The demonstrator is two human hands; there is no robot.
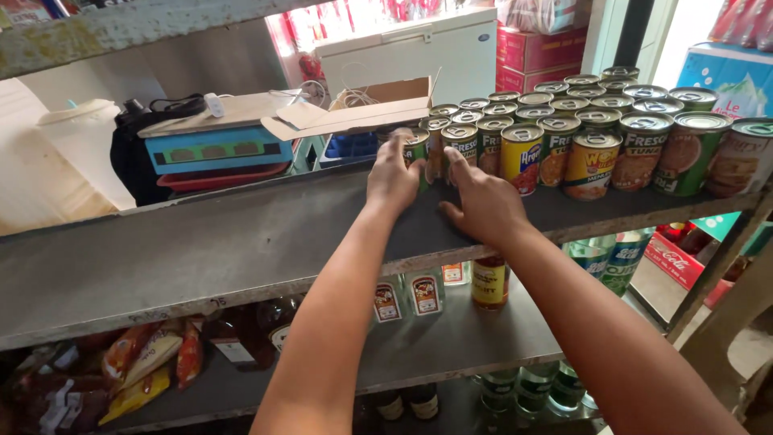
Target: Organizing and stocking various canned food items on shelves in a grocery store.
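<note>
Head view: left hand (394, 176) grips end can (415, 151); right hand (481, 205) open beside bare shelf (201, 250).

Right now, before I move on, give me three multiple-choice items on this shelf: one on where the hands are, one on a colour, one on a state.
1. Where are the two hands?
A. At the left end of the rows of cans
B. On the bottles below
C. Inside the cardboard box

2. What colour is the shelf board under the cans?
A. White
B. Dark grey
C. Red

3. How do the cans stand?
A. Upright in rows
B. Tipped on their sides
C. Piled in a heap

Key: 1 A, the left hand and right hand meet the end cans. 2 B, the shelf board is dark grey. 3 A, the rows of cans show their lids upward.
</note>
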